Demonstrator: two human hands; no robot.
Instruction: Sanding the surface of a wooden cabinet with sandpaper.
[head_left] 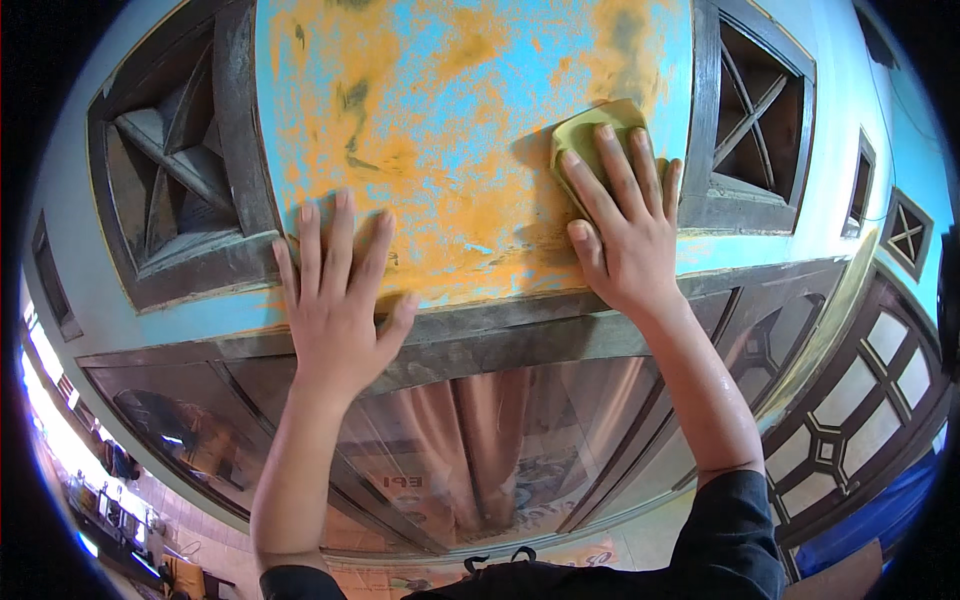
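As the wall (450, 130) takes the most space, I begin w/ it: its paint is light blue, and betw. the two vents it is covered w/ uneven orange patches and some dark smears. Below it is a wide window (430, 430) w/ dark wood parts, and a brown curtain (490, 420) shows through the glass. On the R side stands a dark door (850, 420) w/ pale panes. Along the top of the window runs a dark wooden beam (480, 335). The L vent (245, 120) and the R vent (705, 110) have dark frames w/ crossed bars, one on each side of the orange area.

Both arms reach up, w/ black sleeves (725, 530) near the elbows. The L hand (335, 315) is spread against the lower wall, close to the L vent, fingers apart, w/ no obj. visible in it; I cannot tell if the little finger touches the vent frame. The R hand (635, 240) lies over a yellow-green sheet (583, 132), fingers straight and slightly apart, pressing it to the wall and not closed around it. This sheet, the smallest thing, is at the upper R part of the orange area, near the R vent; its top edge shows beyond the fingertips.
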